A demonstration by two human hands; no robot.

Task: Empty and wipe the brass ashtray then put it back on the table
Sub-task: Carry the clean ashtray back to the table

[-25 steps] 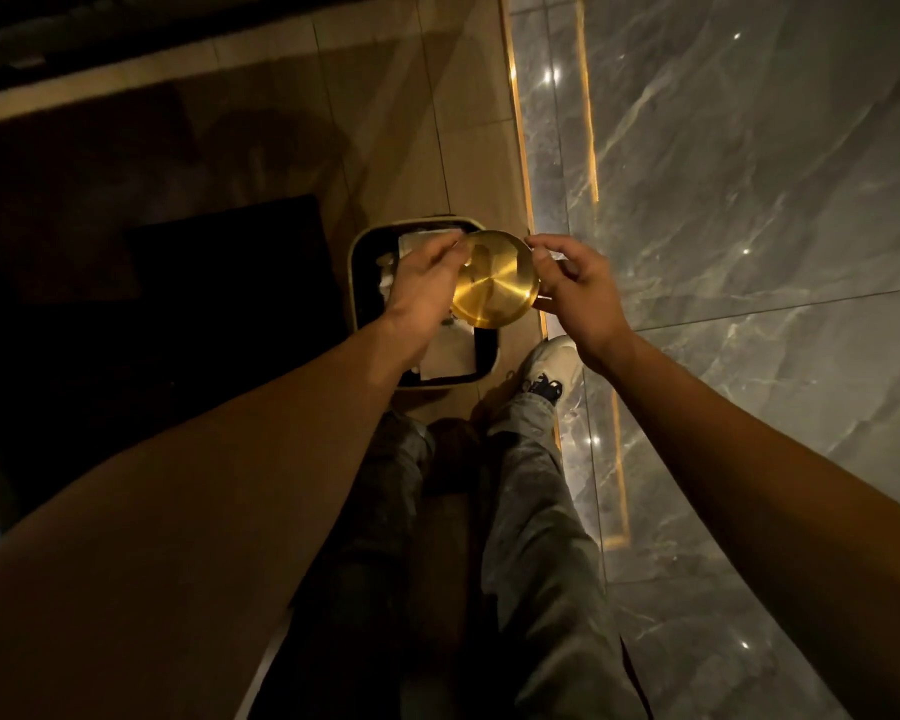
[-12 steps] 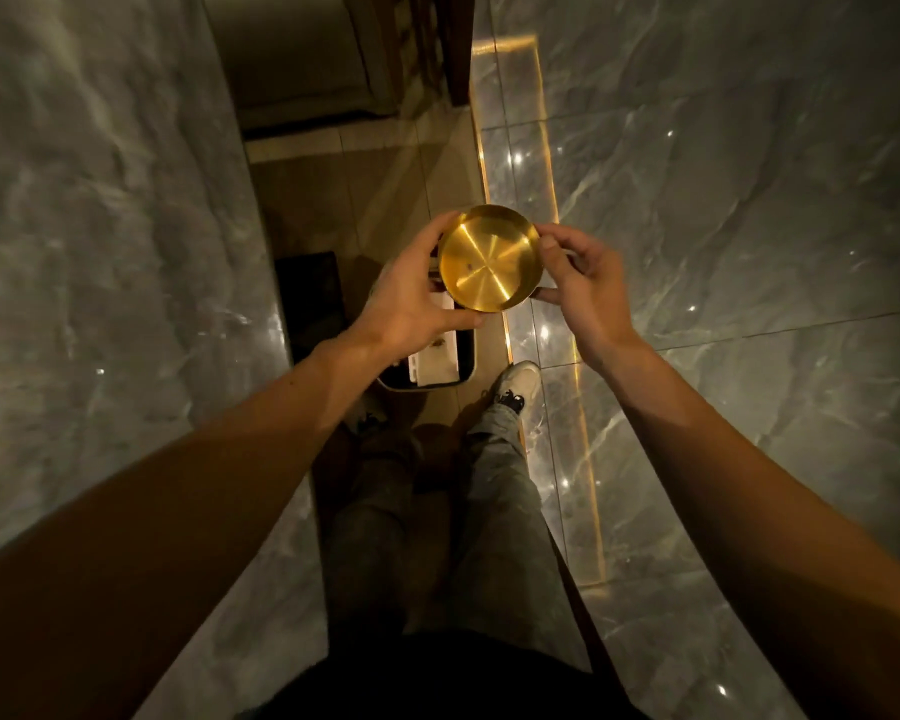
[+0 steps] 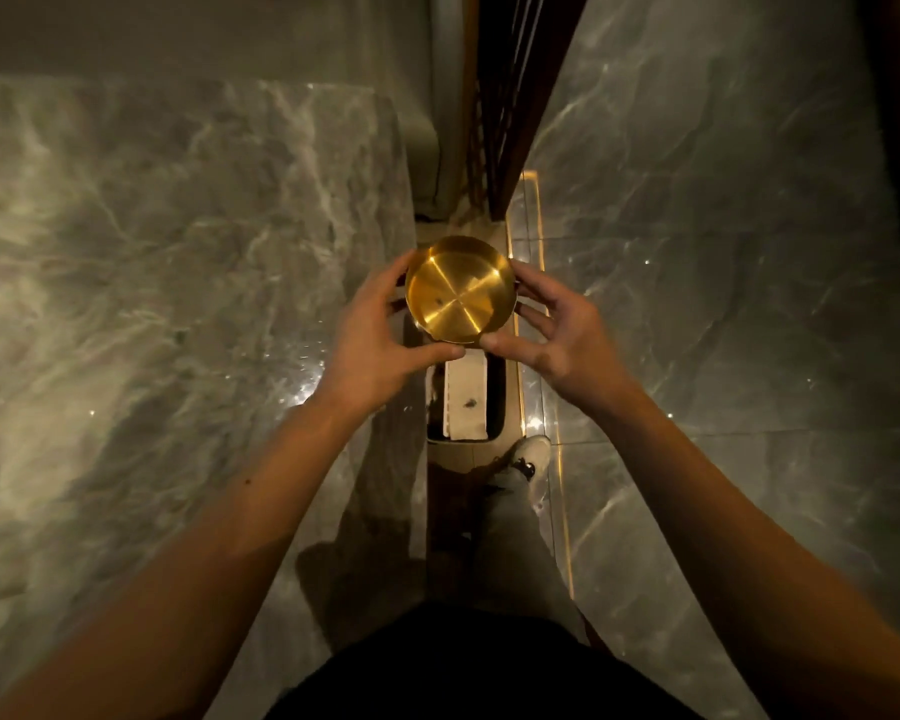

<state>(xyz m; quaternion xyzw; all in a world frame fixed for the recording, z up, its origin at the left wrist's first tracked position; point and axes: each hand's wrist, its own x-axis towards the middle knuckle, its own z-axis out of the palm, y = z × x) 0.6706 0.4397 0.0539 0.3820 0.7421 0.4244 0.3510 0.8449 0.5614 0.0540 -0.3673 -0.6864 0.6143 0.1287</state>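
The round brass ashtray (image 3: 459,289) is held up in front of me, its shiny inside facing the camera, with a small dark speck on its bottom. My left hand (image 3: 380,330) grips its left rim with the thumb under the lower edge. My right hand (image 3: 552,330) holds the right rim with fingertips and thumb. Directly below the ashtray, down on the floor, stands a dark bin (image 3: 497,407) with white paper (image 3: 466,402) inside.
A grey marble tabletop (image 3: 152,304) fills the left side. Glossy grey marble floor (image 3: 723,304) lies on the right, with a lit gold strip (image 3: 533,241) along it. Dark wooden slats (image 3: 510,96) rise ahead. My legs and a white shoe (image 3: 533,452) stand beside the bin.
I have straightened up. The ashtray was turned from tipped over the bin to upright, facing me, and lifted higher. The marble tabletop has come into view on the left.
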